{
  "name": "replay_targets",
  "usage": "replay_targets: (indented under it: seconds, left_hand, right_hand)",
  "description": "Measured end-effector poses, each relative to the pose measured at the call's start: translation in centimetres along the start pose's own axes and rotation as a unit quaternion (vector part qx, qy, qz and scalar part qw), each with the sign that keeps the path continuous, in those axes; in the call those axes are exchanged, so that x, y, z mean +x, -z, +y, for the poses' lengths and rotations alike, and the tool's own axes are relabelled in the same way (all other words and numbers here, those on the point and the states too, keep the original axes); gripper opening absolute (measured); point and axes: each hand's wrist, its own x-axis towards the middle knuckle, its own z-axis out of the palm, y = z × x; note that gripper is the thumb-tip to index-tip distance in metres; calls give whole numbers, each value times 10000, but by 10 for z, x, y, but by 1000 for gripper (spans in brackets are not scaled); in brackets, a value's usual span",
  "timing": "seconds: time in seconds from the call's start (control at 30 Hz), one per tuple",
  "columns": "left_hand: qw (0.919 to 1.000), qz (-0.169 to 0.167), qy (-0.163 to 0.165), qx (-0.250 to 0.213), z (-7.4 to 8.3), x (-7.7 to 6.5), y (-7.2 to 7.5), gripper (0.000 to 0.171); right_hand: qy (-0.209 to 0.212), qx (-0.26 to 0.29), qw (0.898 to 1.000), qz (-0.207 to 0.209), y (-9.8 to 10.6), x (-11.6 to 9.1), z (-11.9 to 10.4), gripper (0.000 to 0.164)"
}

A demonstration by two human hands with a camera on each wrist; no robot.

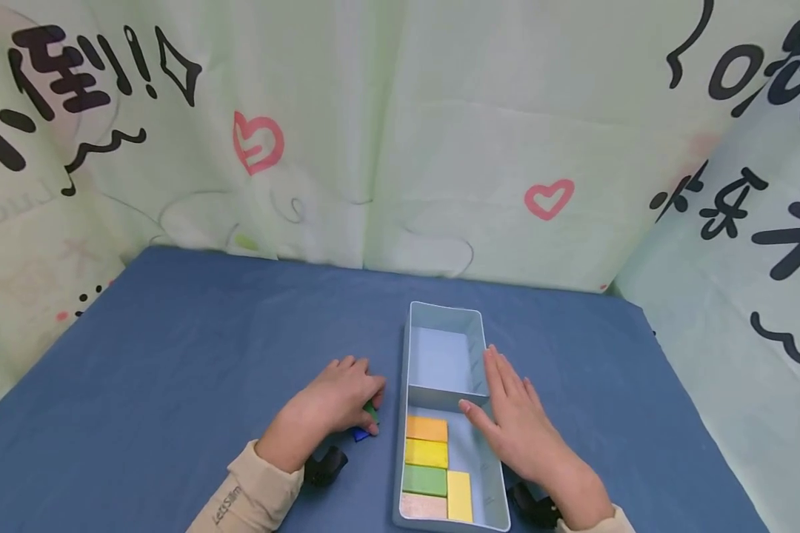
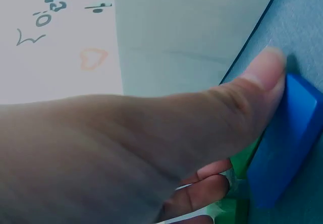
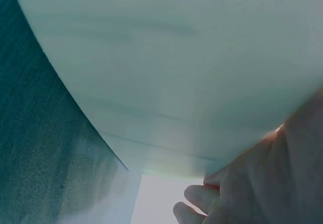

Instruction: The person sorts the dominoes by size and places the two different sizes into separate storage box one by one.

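Observation:
My left hand [image 1: 336,396] grips blue and green blocks just left of a light-blue two-compartment box [image 1: 440,359]. From the head view, only slivers of the blue block [image 1: 361,434] and the green block [image 1: 370,411] show beneath the palm. The left wrist view has the thumb against one end of the blue block [image 2: 287,143], with green pieces [image 2: 234,211] at the curled fingers behind it. My right hand [image 1: 523,426], fingers straight, lies along the box's right wall, thumb reaching over the rim.
In the near compartment, orange [image 1: 427,428], yellow [image 1: 427,453], green [image 1: 424,480] and pink [image 1: 423,506] blocks are stacked in a column along the left wall. Another yellow block [image 1: 459,496] lies lengthwise beside them. A blue cloth [image 1: 240,326] covers the table; printed curtains [image 1: 440,148] surround it.

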Motion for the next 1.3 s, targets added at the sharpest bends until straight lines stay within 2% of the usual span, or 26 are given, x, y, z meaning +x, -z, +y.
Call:
replay_targets:
  seconds: [0.23, 0.47, 0.63, 0.8, 0.9, 1.1, 1.3]
  left_hand:
    - [9993, 297, -165, 179, -1, 5, -3, 28]
    - [9933, 708, -480, 783, 0, 12, -13, 27]
    - [9906, 862, -729, 775, -1, 14, -14, 24]
    - [9919, 619, -1011, 450, 0, 14, -9, 23]
    - [9927, 514, -992, 463, 1, 14, -10, 22]
    - [9911, 716, -931, 624, 2, 14, -11, 25]
    - [9946, 381, -917, 308, 2, 12, -10, 24]
  right_hand:
    - [24, -26, 10000, 50, 1, 0, 0, 90]
    - [18, -57, 10000, 9, 2, 0, 0, 91]
    - [55, -66, 9999, 64, 4, 0, -2, 90]
    - [16, -138, 9999, 80, 5, 0, -2, 90]
    - [-5, -162, 9999, 27, 4, 0, -2, 90]
    - [32, -149, 9998, 103, 3, 1, -2, 89]
    - [-2, -154, 9999, 40, 2, 0, -2, 90]
